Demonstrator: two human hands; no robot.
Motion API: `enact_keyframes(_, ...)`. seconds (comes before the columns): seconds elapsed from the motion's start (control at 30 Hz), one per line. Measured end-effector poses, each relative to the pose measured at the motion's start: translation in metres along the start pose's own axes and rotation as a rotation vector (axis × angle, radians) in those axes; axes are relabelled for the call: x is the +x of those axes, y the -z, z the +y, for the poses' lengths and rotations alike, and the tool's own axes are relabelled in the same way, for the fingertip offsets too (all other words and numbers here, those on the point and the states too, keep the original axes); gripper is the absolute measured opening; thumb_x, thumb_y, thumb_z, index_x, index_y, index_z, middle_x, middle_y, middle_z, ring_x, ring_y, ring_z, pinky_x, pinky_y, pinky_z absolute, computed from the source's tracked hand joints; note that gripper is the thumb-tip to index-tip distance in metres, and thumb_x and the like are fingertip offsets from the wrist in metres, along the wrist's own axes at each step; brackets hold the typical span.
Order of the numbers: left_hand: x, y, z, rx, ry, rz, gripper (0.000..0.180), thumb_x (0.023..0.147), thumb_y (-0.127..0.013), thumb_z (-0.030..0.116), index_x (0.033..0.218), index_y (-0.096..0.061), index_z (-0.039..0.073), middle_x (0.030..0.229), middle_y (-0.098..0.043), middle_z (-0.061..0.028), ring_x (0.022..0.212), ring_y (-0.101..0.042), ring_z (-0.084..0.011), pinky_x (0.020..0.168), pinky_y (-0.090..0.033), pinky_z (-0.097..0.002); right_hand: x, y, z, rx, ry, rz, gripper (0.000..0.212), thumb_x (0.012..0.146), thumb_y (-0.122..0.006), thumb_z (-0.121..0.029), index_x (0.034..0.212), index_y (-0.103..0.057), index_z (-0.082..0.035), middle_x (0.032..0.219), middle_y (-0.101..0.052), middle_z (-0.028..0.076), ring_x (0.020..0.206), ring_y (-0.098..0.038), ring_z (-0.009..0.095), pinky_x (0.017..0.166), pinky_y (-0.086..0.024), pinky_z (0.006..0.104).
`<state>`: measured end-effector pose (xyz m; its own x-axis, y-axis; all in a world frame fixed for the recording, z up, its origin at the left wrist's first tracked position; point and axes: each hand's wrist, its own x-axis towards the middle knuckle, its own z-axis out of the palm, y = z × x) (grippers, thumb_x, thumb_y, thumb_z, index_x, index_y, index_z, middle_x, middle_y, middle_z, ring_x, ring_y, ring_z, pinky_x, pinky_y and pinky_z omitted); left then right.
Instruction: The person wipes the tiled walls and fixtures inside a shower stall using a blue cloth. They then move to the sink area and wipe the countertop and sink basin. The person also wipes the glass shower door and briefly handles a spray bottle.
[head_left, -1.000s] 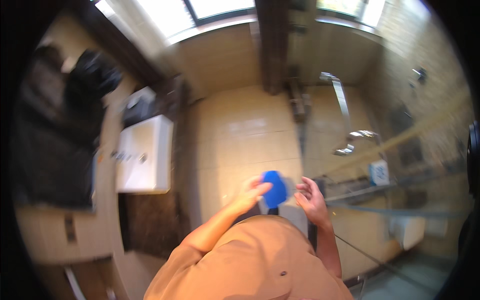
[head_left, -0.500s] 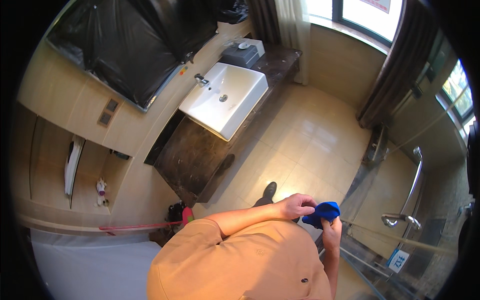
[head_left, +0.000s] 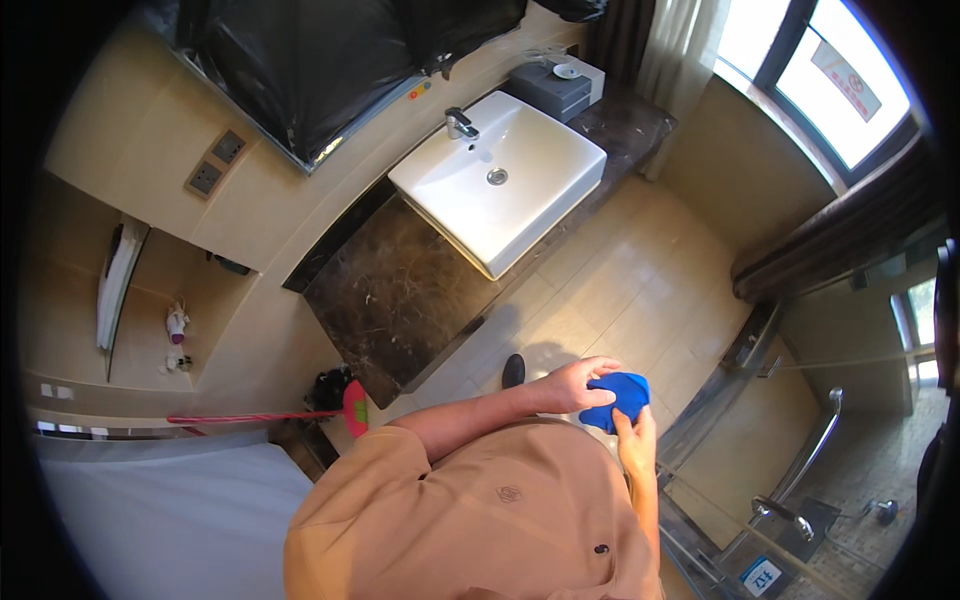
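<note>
A folded blue cloth [head_left: 625,390] is held between my two hands in front of my body, above the tiled floor. On its left edge lies my left hand [head_left: 572,388], the thumb over the cloth and the fingers along its far side. My right hand [head_left: 637,445] grips the lower right part from below, thumb pressed on the near face. The fingers behind the cloth are hidden. Beyond my left forearm one dark shoe [head_left: 514,371] shows on the floor.
A white sink [head_left: 545,200] with a chrome faucet [head_left: 460,124] stands on a dark marble counter [head_left: 385,290]. A grey box [head_left: 550,92] is behind it. At left, a pink broom-like head [head_left: 355,408] adjoins a red pole [head_left: 250,417]. Glass with a chrome handle [head_left: 815,450] stands right.
My view has shifted, bringing the sink nearer. The blue cloth now lies flatter between my hands, and my left hand has come onto its left edge.
</note>
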<state>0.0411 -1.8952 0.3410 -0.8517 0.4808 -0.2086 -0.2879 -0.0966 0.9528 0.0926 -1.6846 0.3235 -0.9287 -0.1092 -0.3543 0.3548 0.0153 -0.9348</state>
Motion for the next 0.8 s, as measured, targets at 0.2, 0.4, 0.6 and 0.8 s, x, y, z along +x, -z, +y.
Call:
enact_keyframes(0.2,-0.013,0.108,-0.003,0.104,0.009,0.179,0.032,0.095,-0.069,0.01,0.125,-0.064,-0.001,0.114,-0.072,-0.0094,0.105,-0.066,-0.0151,0.092,-0.053,-0.0324,0.058,-0.107,-0.05,-0.226,0.012,-0.153,0.032,0.099,-0.066,-0.012,0.127,-0.059,0.002,0.095,-0.068,0.002,0.081,-0.06,0.009,0.072,-0.052,0.0269)
enact_keyframes(0.4,-0.06,0.202,-0.035,-0.069,-0.067,0.599,0.02,0.095,-0.067,0.004,0.114,-0.066,0.0,0.103,-0.071,-0.005,0.096,-0.066,-0.0117,0.087,-0.054,-0.0291,0.105,-0.179,-0.049,-0.281,-0.108,-0.329,0.033,0.101,-0.065,-0.008,0.131,-0.058,0.002,0.102,-0.067,0.004,0.083,-0.061,0.008,0.074,-0.051,0.0259)
enact_keyframes(0.6,-0.129,0.294,-0.089,0.663,0.096,1.381,0.059,0.083,-0.074,0.013,0.137,-0.053,0.0,0.138,-0.055,-0.0252,0.129,-0.051,-0.0423,0.109,-0.042,-0.0474,0.137,-0.225,-0.031,-0.418,-0.148,-0.532,0.029,0.1,-0.067,-0.011,0.125,-0.062,0.003,0.105,-0.067,0.003,0.087,-0.059,0.009,0.078,-0.05,0.0246)
enact_keyframes(0.8,-0.106,0.292,-0.148,0.941,0.292,1.002,0.081,0.085,-0.075,0.031,0.153,-0.04,0.006,0.161,-0.031,-0.0279,0.15,-0.026,-0.0477,0.121,-0.024,-0.0595,0.145,-0.25,-0.026,-0.658,-0.137,-0.637,0.027,0.099,-0.068,-0.013,0.121,-0.065,0.002,0.099,-0.07,0.004,0.084,-0.061,0.01,0.075,-0.051,0.0259)
